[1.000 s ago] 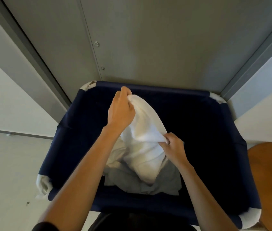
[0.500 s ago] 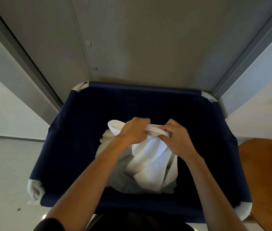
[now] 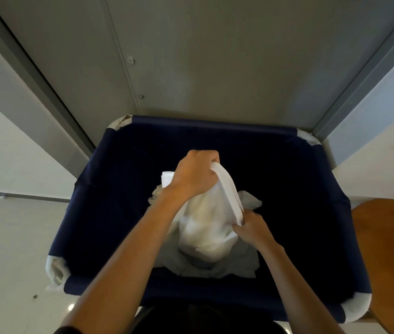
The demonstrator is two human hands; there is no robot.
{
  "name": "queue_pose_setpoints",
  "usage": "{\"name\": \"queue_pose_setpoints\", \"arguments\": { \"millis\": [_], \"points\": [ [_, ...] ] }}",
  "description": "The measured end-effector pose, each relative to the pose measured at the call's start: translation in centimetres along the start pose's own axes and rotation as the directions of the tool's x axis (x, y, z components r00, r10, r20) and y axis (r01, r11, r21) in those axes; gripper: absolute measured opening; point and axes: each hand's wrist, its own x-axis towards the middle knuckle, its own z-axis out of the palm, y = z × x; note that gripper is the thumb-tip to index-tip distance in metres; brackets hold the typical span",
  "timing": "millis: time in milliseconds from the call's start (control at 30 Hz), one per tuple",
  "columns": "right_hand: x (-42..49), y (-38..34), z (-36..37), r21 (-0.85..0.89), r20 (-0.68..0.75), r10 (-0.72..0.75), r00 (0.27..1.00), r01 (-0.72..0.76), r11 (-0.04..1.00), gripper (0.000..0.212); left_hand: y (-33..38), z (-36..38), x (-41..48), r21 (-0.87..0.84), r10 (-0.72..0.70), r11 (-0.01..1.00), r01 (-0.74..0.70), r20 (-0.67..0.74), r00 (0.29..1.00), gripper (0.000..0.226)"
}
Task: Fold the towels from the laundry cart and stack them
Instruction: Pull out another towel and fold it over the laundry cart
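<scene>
Gripping one white towel (image 3: 205,227) with both hands over the open laundry cart (image 3: 212,122).

Left hand (image 3: 194,174): higher of the two, above the cart's middle. Closed fist, back of hand toward the camera, knuckles pointing away. Fingers are curled round a bunched stretch of the towel's hemmed edge, and a short folded end sticks out on the left side of the fist. Forearm comes in from bottom left, wrist roughly straight.

Right hand (image 3: 251,227): lower and to the right, nearer the body. Thumb and fingers pinch the same hem further along. Can't tell how many fingers are on it because the cloth hides the tips. Forearm comes in from bottom right, wrist bent slightly inward.

The hem runs as a flat white band between the two hands, pulled fairly straight, slanting down and right. The rest of the towel hangs below that band as a loose, blurred bundle, lower end down inside the cart.

Under it, in the cart bottom: grey cloth (image 3: 239,263), spread out and creased. Crumpled pale linen (image 3: 250,201) shows just behind the held towel; what it is, can't tell.

Cart is a dark navy fabric bin with white-wrapped corners (image 3: 56,271). A grey panel (image 3: 215,56) stands right behind its far rim, a pale floor (image 3: 10,237) lies left, and a round-edged wooden surface (image 3: 393,249) sits just beside the cart on the right.
</scene>
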Motion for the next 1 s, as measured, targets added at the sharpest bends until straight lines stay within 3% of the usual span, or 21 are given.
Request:
{"name": "queue_pose_setpoints", "arguments": {
  "millis": [133,267,433,500,567,667,833,1000],
  "points": [
    [0.7,1.1,0.8,-0.104,-0.025,0.028,0.999,-0.030,0.994,0.031,-2.4,-1.3,0.3,0.065,-0.091,0.993,0.095,-0.060,0.994,0.014],
    [0.9,1.1,-0.6,-0.002,-0.166,-0.039,0.985,0.039,0.999,0.024,-5.9,-2.4,-0.1,0.169,-0.296,0.935,0.313,-0.117,0.948,0.014],
    [0.4,-1.1,-3.0,0.079,-0.234,-0.189,0.954,0.213,0.974,0.012,-7.9,-1.2,-0.8,0.374,-0.447,0.832,0.410,0.016,0.894,0.017],
    [0.0,-2.8,-3.8,0.113,-0.221,-0.256,0.941,0.285,0.952,0.010,-7.6,-0.3,-0.9,0.246,-0.404,0.899,0.361,0.152,0.902,0.025],
    [-0.5,-4.6,-4.3,0.168,-0.205,-0.337,0.919,0.372,0.913,0.010,-6.2,0.9,-1.1,0.027,-0.251,0.966,0.258,0.353,0.901,0.040],
    [-0.8,-6.5,-4.7,0.283,-0.176,-0.314,0.933,0.354,0.891,0.003,-3.6,3.1,-1.8,-0.077,-0.098,0.982,0.173,0.576,0.811,0.050],
    [-0.6,-6.0,-4.8,0.303,-0.210,-0.257,0.943,0.313,0.900,0.013,-4.1,5.2,-1.2,-0.017,-0.109,0.992,0.126,0.404,0.908,0.018],
    [-0.2,-4.2,-4.3,0.073,-0.098,-0.267,0.959,0.274,0.959,0.018,-4.1,5.5,-1.3,0.035,-0.142,0.990,0.138,0.325,0.935,0.029]
  ]
}}
